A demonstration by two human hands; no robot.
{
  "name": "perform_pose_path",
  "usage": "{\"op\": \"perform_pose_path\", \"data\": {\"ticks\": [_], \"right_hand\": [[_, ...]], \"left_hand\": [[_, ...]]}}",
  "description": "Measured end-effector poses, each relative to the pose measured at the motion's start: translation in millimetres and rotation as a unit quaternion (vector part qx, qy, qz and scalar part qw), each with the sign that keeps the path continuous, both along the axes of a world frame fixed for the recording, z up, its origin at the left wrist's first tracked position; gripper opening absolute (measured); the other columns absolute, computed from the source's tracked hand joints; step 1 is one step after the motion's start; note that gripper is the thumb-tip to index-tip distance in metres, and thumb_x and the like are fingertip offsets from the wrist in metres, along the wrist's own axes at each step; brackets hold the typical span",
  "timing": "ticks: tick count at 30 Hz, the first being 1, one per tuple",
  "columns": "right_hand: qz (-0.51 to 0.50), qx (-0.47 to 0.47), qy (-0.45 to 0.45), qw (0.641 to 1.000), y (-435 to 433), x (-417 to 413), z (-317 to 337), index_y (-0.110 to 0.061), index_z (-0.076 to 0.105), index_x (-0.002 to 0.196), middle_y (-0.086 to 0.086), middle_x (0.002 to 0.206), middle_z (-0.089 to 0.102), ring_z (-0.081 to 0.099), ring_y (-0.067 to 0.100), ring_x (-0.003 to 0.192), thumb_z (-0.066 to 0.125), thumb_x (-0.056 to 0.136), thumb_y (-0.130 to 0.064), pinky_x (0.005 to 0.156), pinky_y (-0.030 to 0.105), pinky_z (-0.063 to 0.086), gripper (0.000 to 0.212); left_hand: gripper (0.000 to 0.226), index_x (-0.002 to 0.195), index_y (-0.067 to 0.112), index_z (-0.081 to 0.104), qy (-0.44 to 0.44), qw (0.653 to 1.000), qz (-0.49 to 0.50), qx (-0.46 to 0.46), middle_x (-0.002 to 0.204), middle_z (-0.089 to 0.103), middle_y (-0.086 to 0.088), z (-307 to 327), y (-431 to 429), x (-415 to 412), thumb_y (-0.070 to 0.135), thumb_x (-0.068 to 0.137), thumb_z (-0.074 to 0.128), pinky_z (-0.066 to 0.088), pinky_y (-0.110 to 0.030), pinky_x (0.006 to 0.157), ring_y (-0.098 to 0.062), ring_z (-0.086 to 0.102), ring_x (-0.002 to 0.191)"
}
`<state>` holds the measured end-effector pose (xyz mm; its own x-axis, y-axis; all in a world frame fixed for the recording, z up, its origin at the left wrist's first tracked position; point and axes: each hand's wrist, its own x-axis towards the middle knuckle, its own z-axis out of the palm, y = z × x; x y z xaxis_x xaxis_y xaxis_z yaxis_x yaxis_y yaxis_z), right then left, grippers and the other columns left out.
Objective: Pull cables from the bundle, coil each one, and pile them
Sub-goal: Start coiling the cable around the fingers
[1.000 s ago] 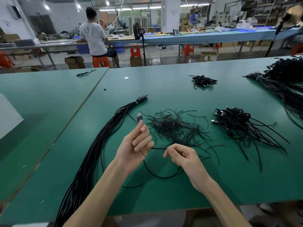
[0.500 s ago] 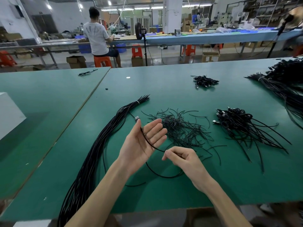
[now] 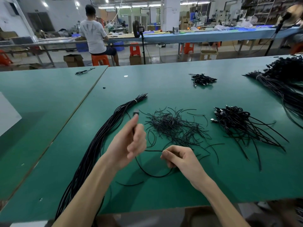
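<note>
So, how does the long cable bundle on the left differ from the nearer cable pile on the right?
The bundle lies stretched out long and nearly straight; the pile is a tangled heap of loops with loose ends fanning out. A pale band ties the bundle near its far end; the pile shows no tie. Both are black cables on the green table.

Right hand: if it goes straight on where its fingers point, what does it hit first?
Probably the left hand, along the thin black cable both hold; depth unclear.
</note>
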<state>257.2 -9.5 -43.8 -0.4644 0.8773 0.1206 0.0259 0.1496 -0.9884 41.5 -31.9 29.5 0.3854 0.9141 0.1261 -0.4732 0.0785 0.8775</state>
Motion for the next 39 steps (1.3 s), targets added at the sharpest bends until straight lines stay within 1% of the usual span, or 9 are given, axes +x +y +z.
{"op": "perform_pose_path", "data": {"ticks": [5,10,12,16,21,24,27,30,39], "right_hand": [[-0.004,-0.01,0.01,1.0,0.5,-0.3,-0.7,-0.019,0.077,0.089,-0.001,0.069,0.068,0.059,0.008,0.067,0.07,0.095,-0.034,0.066,0.018,0.047,0.018],[-0.058,-0.037,0.077,0.995,1.3,0.4,-1.4,-0.021,0.076,0.094,0.003,0.08,0.075,0.065,0.008,0.073,0.061,0.101,-0.009,0.063,0.018,0.048,0.02],[-0.068,-0.042,0.098,0.992,2.5,1.4,-1.8,-0.016,0.074,0.101,0.009,0.083,0.076,0.067,0.015,0.076,0.06,0.102,-0.01,0.063,0.022,0.049,0.015],[-0.019,-0.02,0.077,0.997,1.3,0.9,-0.5,-0.021,0.074,0.107,0.012,0.084,0.075,0.069,0.016,0.077,0.059,0.104,-0.021,0.066,0.026,0.05,0.015],[0.03,-0.017,0.068,0.997,0.6,0.0,2.8,-0.021,0.076,0.108,0.008,0.091,0.077,0.068,0.009,0.083,0.062,0.102,-0.028,0.073,0.019,0.05,0.017],[0.06,-0.026,0.086,0.994,-0.1,-0.4,3.6,-0.018,0.076,0.111,0.01,0.1,0.077,0.071,0.015,0.093,0.063,0.102,-0.021,0.082,0.018,0.051,0.016],[0.073,-0.027,0.092,0.993,0.8,-1.0,3.6,-0.016,0.076,0.113,0.009,0.108,0.077,0.071,0.019,0.104,0.066,0.099,-0.015,0.092,0.023,0.052,0.016],[0.071,-0.03,0.083,0.994,1.5,-2.0,2.4,-0.014,0.076,0.108,0.009,0.106,0.077,0.072,0.021,0.103,0.07,0.096,-0.011,0.094,0.024,0.052,0.014],[0.055,0.037,-0.03,0.997,-0.3,-5.8,-1.1,-0.015,0.074,0.106,-0.001,0.1,0.078,0.073,0.016,0.098,0.071,0.096,-0.016,0.093,0.026,0.054,0.011]], "left_hand": [[0.063,0.067,0.014,0.069,0.565,0.816,-0.052,0.112,0.048,0.062,-0.003,-0.4,-3.4,17.6,0.054,0.107,0.04,0.047,-0.024,0.053,-0.019,0.055,0.039],[0.046,0.089,0.031,0.067,0.752,0.593,0.104,0.269,0.084,0.068,0.009,-23.1,5.2,33.7,0.058,0.105,0.033,0.046,-0.026,0.07,-0.009,0.063,0.083],[0.046,0.105,0.028,0.071,0.753,0.566,0.134,0.308,0.112,0.071,0.01,-32.9,9.2,32.0,0.053,0.107,0.032,0.043,-0.026,0.098,-0.009,0.059,0.116],[0.048,0.149,0.027,0.052,0.682,0.66,0.163,0.271,0.16,0.038,0.015,-46.2,11.0,31.6,0.046,0.11,0.032,0.014,-0.019,0.124,0.002,0.023,0.151],[0.063,0.127,0.03,0.069,0.426,0.876,0.207,0.092,0.094,0.073,0.014,-42.1,1.8,47.5,0.069,0.099,0.029,0.043,-0.01,0.086,0.005,0.063,0.087],[0.057,0.14,0.023,0.062,0.227,0.956,0.186,0.012,0.133,0.068,0.008,-38.2,1.1,60.2,0.057,0.106,0.032,0.047,-0.026,0.105,-0.005,0.061,0.126],[0.061,0.132,0.012,0.067,0.093,0.981,0.168,-0.029,0.135,0.068,-0.005,-30.6,0.9,63.3,0.053,0.11,0.027,0.055,-0.028,0.099,-0.019,0.063,0.129],[0.06,0.102,0.016,0.08,0.036,0.979,0.186,-0.076,0.102,0.077,-0.01,-24.9,2.1,58.9,0.055,0.107,0.035,0.057,-0.035,0.079,-0.024,0.075,0.091],[0.051,0.07,0.02,0.051,-0.164,0.966,0.151,-0.128,0.06,0.028,0.01,-19.5,4.2,47.7,0.052,0.108,0.041,0.032,-0.02,0.049,-0.006,0.024,0.044]]}}
